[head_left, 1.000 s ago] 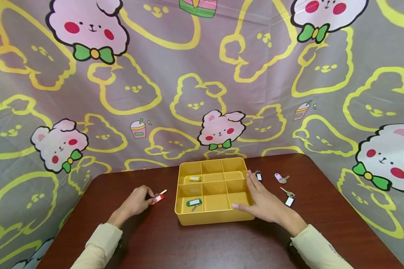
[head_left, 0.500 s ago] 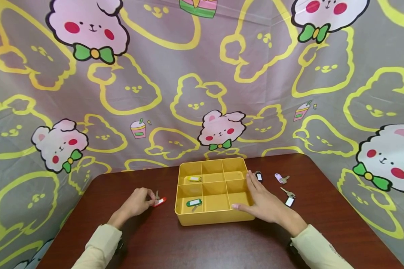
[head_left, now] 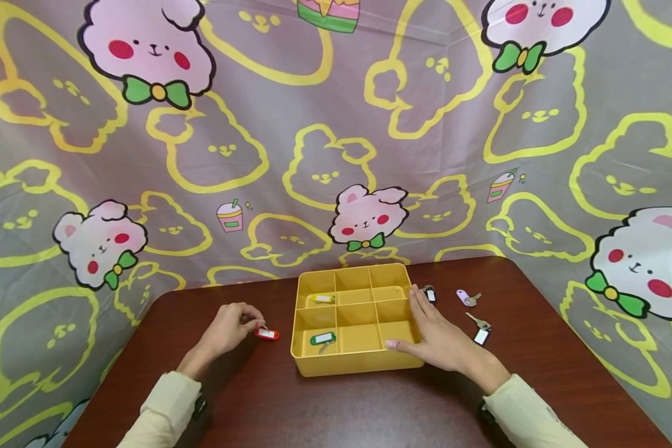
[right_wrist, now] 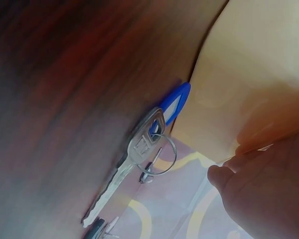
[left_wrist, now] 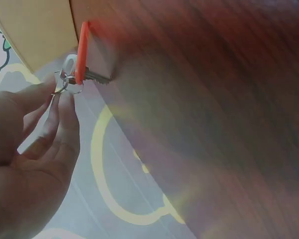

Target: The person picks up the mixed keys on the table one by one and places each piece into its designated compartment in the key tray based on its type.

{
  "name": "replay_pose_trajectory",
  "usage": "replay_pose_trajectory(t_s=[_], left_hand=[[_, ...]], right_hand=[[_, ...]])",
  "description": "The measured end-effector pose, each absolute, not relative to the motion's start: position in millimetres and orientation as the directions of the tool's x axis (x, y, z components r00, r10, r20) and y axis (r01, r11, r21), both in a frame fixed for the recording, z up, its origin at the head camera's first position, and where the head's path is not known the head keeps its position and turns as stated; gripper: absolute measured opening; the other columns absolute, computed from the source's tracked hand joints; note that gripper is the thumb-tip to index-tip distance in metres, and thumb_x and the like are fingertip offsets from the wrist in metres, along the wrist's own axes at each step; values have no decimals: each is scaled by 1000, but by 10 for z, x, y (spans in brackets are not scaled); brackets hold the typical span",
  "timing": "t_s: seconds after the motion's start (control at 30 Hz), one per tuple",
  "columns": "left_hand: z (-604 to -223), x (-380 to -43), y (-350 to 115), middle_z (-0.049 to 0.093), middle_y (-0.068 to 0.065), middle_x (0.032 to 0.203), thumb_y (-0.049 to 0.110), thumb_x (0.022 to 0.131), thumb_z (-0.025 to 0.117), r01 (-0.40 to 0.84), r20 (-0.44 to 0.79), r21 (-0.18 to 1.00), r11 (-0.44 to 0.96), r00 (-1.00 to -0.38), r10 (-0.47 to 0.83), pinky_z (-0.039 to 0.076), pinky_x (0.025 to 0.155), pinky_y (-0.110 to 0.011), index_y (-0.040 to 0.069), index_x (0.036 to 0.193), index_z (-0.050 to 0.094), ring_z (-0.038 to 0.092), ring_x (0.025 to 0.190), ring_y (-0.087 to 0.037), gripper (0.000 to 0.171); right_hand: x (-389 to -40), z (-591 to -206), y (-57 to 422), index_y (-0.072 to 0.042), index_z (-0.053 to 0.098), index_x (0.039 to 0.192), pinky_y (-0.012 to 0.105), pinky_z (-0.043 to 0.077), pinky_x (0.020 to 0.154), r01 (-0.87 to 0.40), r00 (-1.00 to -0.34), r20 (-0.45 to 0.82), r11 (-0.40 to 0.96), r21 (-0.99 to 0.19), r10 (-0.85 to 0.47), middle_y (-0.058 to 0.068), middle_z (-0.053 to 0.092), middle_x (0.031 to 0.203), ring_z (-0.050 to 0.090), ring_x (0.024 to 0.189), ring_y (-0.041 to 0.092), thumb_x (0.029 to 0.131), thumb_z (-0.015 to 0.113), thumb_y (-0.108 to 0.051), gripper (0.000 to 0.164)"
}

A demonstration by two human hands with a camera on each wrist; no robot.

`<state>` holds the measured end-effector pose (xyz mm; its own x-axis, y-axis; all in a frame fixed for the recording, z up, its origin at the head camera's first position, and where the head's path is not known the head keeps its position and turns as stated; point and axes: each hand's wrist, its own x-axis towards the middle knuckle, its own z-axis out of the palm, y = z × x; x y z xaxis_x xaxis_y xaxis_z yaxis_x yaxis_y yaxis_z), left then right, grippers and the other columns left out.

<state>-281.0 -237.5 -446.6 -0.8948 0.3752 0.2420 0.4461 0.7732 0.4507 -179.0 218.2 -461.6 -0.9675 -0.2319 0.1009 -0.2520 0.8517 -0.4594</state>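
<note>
My left hand (head_left: 231,328) pinches the metal ring (left_wrist: 61,82) of a key (left_wrist: 98,76) with a red tag (head_left: 267,335). In the left wrist view the red tag stands on edge over the wood, the key beside it. A yellow divided box (head_left: 358,362) stands to the right of that hand. In its left compartments lie a key with a yellow tag (head_left: 323,298) and, nearer me, a key with a green tag (head_left: 322,338). My right hand (head_left: 439,333) rests with straight fingers on the box's right side, thumb over the front rim.
Right of the box lie a dark-tagged key (head_left: 430,294), a lilac-tagged key (head_left: 463,298) and a black-tagged key (head_left: 481,335). In the right wrist view, a key with a blue tag (right_wrist: 175,103) lies by the box wall. A patterned cloth (head_left: 291,155) hangs behind the table (head_left: 347,410).
My left hand has shifted its fingers on the red-tagged key. The tag has turned, and the key's blade no longer sticks out in the head view. The right hand has stayed on the box.
</note>
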Motion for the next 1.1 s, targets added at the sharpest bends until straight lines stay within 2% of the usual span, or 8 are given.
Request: replay_pose_trajectory(t_s=[0.4,0.7,0.8,0.97,1.1], left_hand=[[-4393,-2812,-2285,69,2,73,15,95,78,408,227,517,753,-913,339,49,56,-21,9,92,78,59,65,-9,7],[-4349,-2813,-2211,79,-4,82,12,95,78,374,227,607,701,-927,297,59,62,-21,7,95,79,72,69,-10,5],[-4320,-2807,-2182,81,-6,84,11,95,78,363,227,633,684,-931,285,63,65,-26,7,95,80,75,71,-13,5],[-4283,-2823,-2140,82,-11,86,10,95,77,343,218,698,628,-938,269,66,71,-41,3,97,80,80,76,-26,8],[-4261,-2838,-2120,81,-17,90,8,96,76,324,202,754,571,-942,268,66,71,-42,-2,99,79,81,78,-29,11]], right_hand=[[-1789,-4623,2184,-1,7,168,58,38,123,-269,-963,119,848,-456,-242,17,-1,178,17,164,41,88,54,-86,125],[-1797,-4634,2186,-2,6,168,58,37,124,-263,-965,113,848,-459,-239,16,-3,178,15,164,40,88,55,-86,126],[-1794,-4627,2190,-2,5,168,59,38,123,-267,-964,117,846,-461,-240,17,-3,178,15,164,41,88,55,-86,126],[-1794,-4627,2190,-1,6,168,59,38,123,-269,-963,125,845,-462,-238,18,-2,178,16,164,41,89,54,-85,125],[-1793,-4625,2187,-2,5,168,59,39,122,-263,-965,115,847,-462,-237,17,-2,178,16,164,40,88,55,-85,126]])
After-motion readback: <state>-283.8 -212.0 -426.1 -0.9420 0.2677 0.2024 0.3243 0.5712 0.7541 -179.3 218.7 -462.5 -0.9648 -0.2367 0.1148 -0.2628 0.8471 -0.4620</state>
